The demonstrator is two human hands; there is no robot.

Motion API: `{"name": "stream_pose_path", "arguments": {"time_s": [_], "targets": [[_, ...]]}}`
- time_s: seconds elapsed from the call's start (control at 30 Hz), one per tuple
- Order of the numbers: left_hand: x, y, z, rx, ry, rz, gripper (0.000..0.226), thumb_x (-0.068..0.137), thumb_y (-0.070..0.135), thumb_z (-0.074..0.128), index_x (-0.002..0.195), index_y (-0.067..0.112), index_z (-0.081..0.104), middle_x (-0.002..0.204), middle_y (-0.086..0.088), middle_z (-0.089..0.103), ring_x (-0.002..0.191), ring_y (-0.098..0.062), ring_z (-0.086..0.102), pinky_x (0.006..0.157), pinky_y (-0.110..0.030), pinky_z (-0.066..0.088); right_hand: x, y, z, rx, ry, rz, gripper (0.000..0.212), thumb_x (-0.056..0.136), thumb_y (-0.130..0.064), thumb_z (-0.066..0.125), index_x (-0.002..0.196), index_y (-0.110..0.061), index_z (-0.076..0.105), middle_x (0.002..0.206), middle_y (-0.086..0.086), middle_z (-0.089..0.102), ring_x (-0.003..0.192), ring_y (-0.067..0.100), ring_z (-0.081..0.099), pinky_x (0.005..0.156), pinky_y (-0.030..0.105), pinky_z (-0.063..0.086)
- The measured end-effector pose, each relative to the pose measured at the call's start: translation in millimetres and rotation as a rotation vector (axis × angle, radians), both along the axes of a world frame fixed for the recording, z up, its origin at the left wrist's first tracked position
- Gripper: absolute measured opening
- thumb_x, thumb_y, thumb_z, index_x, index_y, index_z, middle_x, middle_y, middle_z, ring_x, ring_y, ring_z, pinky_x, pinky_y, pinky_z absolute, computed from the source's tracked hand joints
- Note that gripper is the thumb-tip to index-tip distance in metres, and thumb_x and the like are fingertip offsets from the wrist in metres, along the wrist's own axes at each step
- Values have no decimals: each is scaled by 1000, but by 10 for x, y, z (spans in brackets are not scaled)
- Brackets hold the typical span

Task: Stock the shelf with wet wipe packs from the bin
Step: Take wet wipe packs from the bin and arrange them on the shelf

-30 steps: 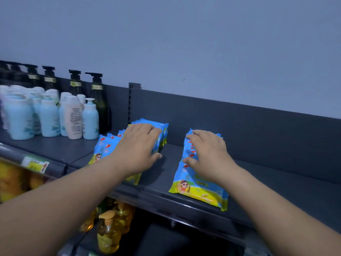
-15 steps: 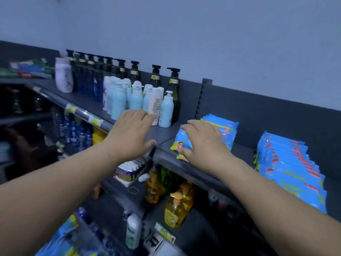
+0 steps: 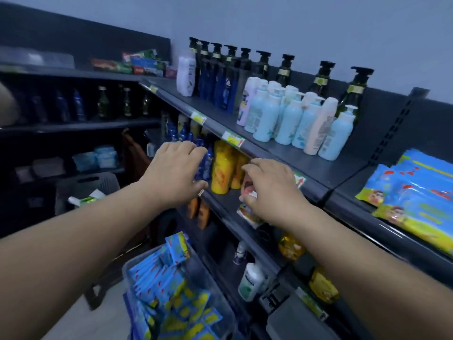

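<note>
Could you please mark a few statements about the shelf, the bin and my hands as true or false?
1. The left hand holds a pack. False: it holds nothing.
2. The bin is empty. False: it holds wipe packs.
3. Stocked packs lie on the shelf at right. True.
4. The pale bottles stand behind the pump bottles. False: they stand in front.

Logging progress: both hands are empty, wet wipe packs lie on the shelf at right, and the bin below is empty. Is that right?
Not the bin: the head view shows it holding many wet wipe packs. The left hand and right hand are empty; shelved packs lie at right.
</note>
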State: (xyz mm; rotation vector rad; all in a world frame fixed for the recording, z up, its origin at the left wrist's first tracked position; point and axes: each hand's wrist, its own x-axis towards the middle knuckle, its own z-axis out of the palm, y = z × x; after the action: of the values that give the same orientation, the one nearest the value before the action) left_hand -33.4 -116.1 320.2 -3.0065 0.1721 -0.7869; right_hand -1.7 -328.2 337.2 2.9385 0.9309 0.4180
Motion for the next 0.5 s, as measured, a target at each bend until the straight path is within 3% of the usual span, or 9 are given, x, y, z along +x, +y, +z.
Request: {"name": "stream_pose_path", "arguments": {"time_s": [0.33, 0.5], "targets": [[-39, 1050, -753, -58, 214, 131, 76, 79, 58, 62, 139, 16, 40, 130, -9, 51, 122, -31, 47, 102, -41, 36, 132, 1026, -827, -29, 178, 64, 64, 88, -48, 60, 142, -21, 38, 150, 2, 32, 138, 24, 25, 111, 39, 17], [57, 1228, -1223, -114, 330, 166, 74, 80, 55, 63, 139, 16, 40, 131, -10, 49, 122, -32, 45, 102, -41, 34, 300, 1249, -1302, -90, 261, 69, 62, 89, -49, 59, 141, -21, 39, 144, 2, 40, 134, 25, 35, 108, 41, 29]]}}
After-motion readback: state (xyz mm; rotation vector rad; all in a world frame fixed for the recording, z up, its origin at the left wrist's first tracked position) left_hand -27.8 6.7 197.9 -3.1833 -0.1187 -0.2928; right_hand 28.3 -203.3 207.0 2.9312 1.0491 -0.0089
